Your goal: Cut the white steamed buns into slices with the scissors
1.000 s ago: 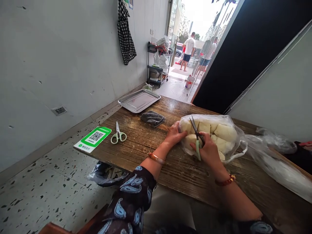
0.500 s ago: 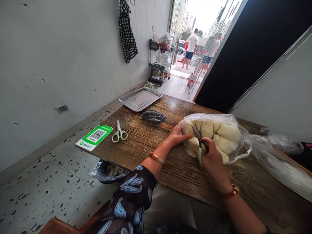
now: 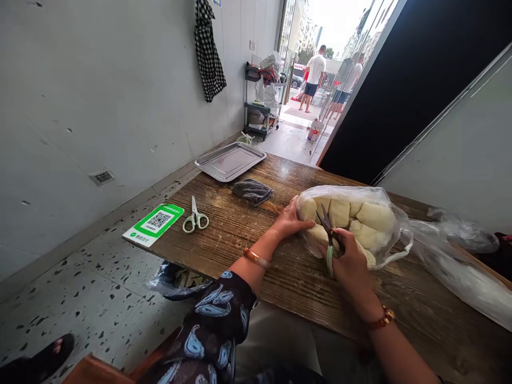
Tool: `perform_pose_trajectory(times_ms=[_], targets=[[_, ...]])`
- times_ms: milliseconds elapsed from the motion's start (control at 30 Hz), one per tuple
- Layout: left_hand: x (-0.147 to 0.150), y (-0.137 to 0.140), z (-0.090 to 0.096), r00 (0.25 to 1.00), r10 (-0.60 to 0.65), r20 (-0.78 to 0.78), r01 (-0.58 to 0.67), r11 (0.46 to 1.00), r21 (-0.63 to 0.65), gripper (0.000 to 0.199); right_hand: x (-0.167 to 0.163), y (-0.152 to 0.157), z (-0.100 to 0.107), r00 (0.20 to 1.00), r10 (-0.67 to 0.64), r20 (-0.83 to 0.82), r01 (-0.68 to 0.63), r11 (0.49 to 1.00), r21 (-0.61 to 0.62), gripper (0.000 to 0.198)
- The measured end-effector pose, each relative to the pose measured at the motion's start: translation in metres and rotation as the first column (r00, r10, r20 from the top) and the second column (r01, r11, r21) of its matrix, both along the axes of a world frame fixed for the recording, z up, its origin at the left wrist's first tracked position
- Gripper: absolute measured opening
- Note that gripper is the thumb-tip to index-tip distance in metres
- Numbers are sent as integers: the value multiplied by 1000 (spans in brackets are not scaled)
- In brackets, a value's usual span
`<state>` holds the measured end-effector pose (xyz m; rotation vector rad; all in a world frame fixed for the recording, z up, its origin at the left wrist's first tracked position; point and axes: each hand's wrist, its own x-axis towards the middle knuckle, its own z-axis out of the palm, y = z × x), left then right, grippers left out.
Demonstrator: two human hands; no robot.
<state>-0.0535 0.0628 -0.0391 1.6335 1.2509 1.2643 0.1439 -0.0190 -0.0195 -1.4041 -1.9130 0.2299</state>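
Note:
A clear plastic bag (image 3: 401, 234) packed with several pale, doughy buns (image 3: 376, 216) lies on the wooden table in front of me. My left hand (image 3: 290, 220) grips the bag's left end, thumb along the near side; its other fingers are partly hidden. In my right hand (image 3: 352, 262) is a pair of scissors (image 3: 328, 226) with pale green handles, fingers in the loops. Their dark blades are slightly parted and point away over the buns at the bag's left part. I cannot tell whether the blades touch the plastic.
A second pair of scissors (image 3: 195, 217) lies at the left, beside a green QR-code card (image 3: 155, 225). Farther back are a dark grey cloth (image 3: 252, 191) and a metal tray (image 3: 230, 161). More plastic bags (image 3: 464, 261) lie right. A sandalled foot (image 3: 56, 349) shows lower left.
The scissors and my right hand have shifted very slightly toward me and to the right. My left hand stays on the bag. A person's foot has come into view at the lower left.

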Motion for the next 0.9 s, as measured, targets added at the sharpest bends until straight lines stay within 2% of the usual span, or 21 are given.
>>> perform_pose_trajectory(times_ms=[67, 167, 233, 367, 500, 567, 667, 700, 733, 800, 867, 900], targets=[[2, -1, 0, 999, 21, -29, -20, 999, 25, 95, 1, -1, -2, 1000, 9, -6, -9, 1000, -2, 41], [6, -4, 2, 990, 127, -66, -125, 992, 28, 85, 2, -4, -5, 1000, 8, -21, -8, 1000, 1, 42], [6, -5, 2, 987, 152, -50, -151, 988, 17, 79, 1, -5, -4, 999, 10, -33, -10, 1000, 3, 41], [1, -4, 3, 999, 27, 31, -27, 1000, 14, 80, 1, 3, 11, 999, 35, -28, -36, 999, -37, 42], [-7, -4, 6, 995, -91, 27, 89, 993, 81, 73, 7, 21, 31, 997, 67, -50, -74, 984, -162, 51], [-10, -5, 10, 999, -15, -44, 20, 994, 106, 57, 11, 27, 37, 996, 93, -5, -92, 975, -203, 54], [-12, -10, 19, 959, 267, -96, -249, 955, 162, 29, 10, 33, 41, 990, 98, 97, -77, 977, -200, 53], [-13, -12, 23, 946, 313, -89, -293, 938, 184, 20, 9, 36, 42, 990, 94, 108, -71, 978, -194, 52], [-13, -14, 25, 947, 311, -81, -290, 936, 200, 13, 7, 40, 45, 991, 85, 103, -65, 980, -189, 51], [-12, -17, 29, 970, 224, -90, -200, 955, 221, 6, 2, 52, 53, 997, 40, 65, -27, 980, -198, 49], [-11, -20, 31, 979, 118, -166, -75, 967, 244, 13, -2, 68, 64, 1000, -15, 20, 20, 968, -249, 50], [-10, -21, 30, 971, 82, -224, -21, 965, 261, 23, -4, 77, 69, 1000, -29, 9, 31, 965, -260, 49]])
